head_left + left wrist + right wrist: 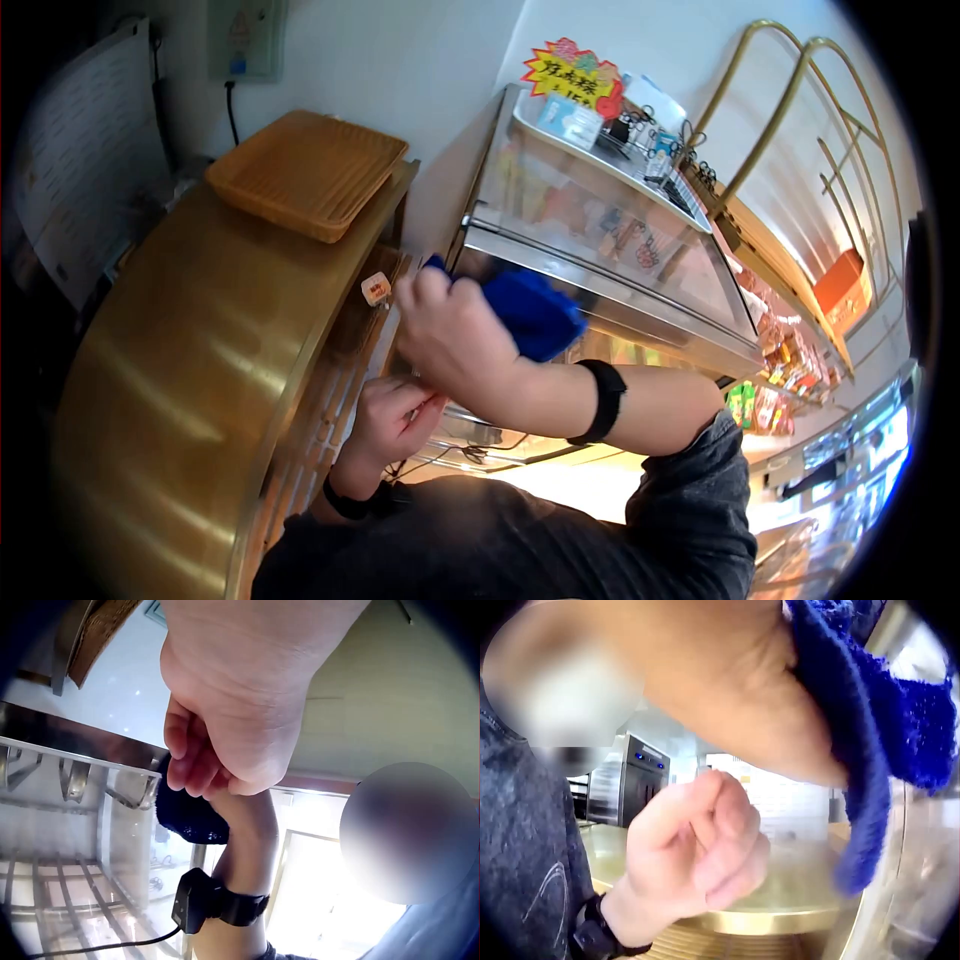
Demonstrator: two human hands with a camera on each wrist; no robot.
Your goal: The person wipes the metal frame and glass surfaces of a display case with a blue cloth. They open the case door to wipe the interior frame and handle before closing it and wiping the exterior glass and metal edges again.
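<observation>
A blue cloth [530, 312] is gripped in the right hand [455, 335], beside the metal-framed glass display case [610, 225]. In the right wrist view the cloth [866, 735] hangs from under the palm of the right hand [735, 690]. Just below the right hand in the head view is the left hand [395, 420], its fingers loosely curled with nothing visible in them. The left wrist view shows the left hand [232, 712] with bent fingers, and the dark blue cloth [187, 814] behind it.
A brown woven tray [305, 170] lies on the brass-coloured counter [180, 390] at left. On the case's top stands a white tray [620, 165] with small items and a yellow price sign [572, 78]. A small white tag [376, 289] is near the right hand. Packaged goods [790, 350] are at right.
</observation>
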